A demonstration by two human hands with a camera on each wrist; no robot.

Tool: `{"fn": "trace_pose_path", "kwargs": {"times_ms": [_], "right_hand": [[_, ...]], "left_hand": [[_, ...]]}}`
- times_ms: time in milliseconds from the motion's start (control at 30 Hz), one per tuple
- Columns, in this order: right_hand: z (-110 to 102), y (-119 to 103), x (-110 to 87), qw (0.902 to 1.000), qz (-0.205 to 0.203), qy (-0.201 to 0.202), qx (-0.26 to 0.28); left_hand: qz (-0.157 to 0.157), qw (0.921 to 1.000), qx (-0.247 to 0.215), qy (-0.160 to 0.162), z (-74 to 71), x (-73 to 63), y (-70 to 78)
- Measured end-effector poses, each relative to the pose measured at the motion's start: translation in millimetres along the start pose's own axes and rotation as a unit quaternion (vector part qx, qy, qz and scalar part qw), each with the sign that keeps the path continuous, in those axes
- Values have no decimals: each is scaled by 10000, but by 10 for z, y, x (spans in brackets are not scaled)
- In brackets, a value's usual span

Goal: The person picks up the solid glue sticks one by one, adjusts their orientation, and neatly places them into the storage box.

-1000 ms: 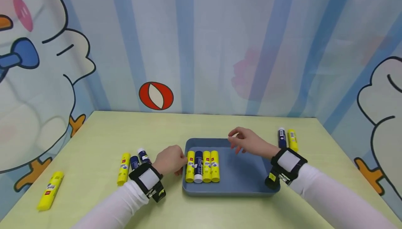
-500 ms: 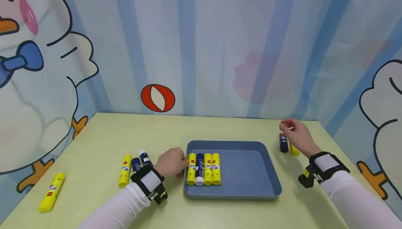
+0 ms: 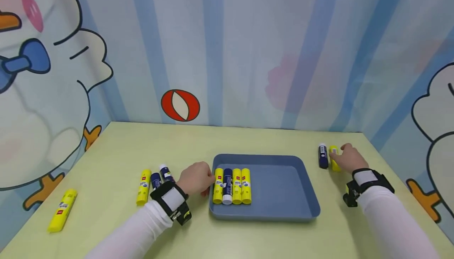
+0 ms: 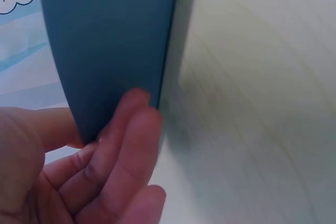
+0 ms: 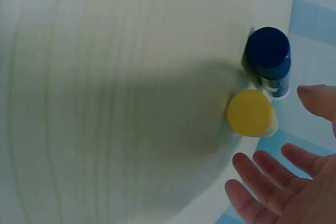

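My left hand pinches the left rim of the blue-grey tray, thumb on one side and fingers on the other in the left wrist view. Inside the tray's left part lie yellow glue sticks and one navy glue stick in a row. At the far right, my right hand is over a yellow glue stick. Its thumb and fingers are spread and stand apart from the stick in the right wrist view. Beside that stick lies a navy glue stick with a white end.
Left of the tray lie a yellow glue stick and two navy ones, the nearer partly hidden by my left wrist. Another yellow glue stick lies at the table's left. A printed curtain hangs behind the table.
My right hand has moved right from above the tray, past the navy glue stick, and down to the yellow one at the far right. The left hand stays at the tray's rim.
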State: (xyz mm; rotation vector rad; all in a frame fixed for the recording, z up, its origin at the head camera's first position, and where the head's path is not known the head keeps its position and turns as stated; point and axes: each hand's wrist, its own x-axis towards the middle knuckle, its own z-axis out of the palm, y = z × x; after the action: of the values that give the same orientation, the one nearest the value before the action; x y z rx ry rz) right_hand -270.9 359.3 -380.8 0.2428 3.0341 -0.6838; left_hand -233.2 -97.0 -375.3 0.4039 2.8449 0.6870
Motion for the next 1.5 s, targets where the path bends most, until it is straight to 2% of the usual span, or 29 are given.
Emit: {"fn": "trace_pose_path", "kwargs": {"times_ms": [133,300,467,700,900,1167,1500], "right_hand": [[-1,26,23,9994,220,-184,-185],[13,34,4,9990,395,-72,-196],[24,26,-33,9991,361,-6,-242],[43,27,-67,9982,521,89,-300],[3,65,-86,9980,475,152,-401],[-38,117,-69,9981,485,265,-265],[-87,17,-39,9981,150,561,-226]], "left_hand": [[-43,10000,72,-24,-34,25,24],[-92,9999,93,-88,-46,31,33],[-92,9999,104,-93,-42,41,35],[-114,9998,113,-139,-20,29,42],[-52,9998,144,-81,-29,24,49],[-55,9998,181,-95,-38,35,61],[-99,9994,322,-105,-37,29,46]]}}
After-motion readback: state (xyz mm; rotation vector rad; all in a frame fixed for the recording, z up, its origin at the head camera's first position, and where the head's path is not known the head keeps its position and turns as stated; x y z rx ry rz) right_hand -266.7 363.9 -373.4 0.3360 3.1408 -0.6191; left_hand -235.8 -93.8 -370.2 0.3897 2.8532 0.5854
